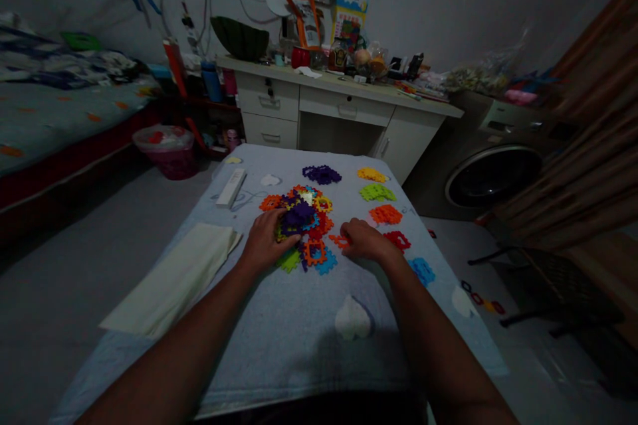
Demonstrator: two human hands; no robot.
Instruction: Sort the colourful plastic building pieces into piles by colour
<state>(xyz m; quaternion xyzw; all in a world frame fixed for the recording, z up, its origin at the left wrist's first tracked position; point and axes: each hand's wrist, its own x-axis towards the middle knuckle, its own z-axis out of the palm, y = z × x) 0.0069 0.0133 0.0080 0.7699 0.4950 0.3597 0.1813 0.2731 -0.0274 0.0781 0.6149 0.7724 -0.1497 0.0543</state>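
Observation:
A mixed heap of coloured plastic interlocking pieces [305, 219] lies in the middle of a table covered with a grey-blue cloth [279, 339]. My left hand [266, 239] rests on the heap's left side, fingers curled over purple pieces. My right hand [366, 241] lies palm down at the heap's right edge, fingertips pinching an orange piece [339, 240]. Sorted single-colour piles sit around: purple [321, 174], yellow [371, 174], green [377, 193], orange [385, 214], red [399, 240] and blue [423, 270].
A folded pale cloth [174, 279] lies at the table's left, a white remote-like bar [232, 187] further back. A white desk [343, 103] with clutter stands behind, a washing machine [493, 172] at right, a bed [54, 119] and pink bin [169, 149] at left.

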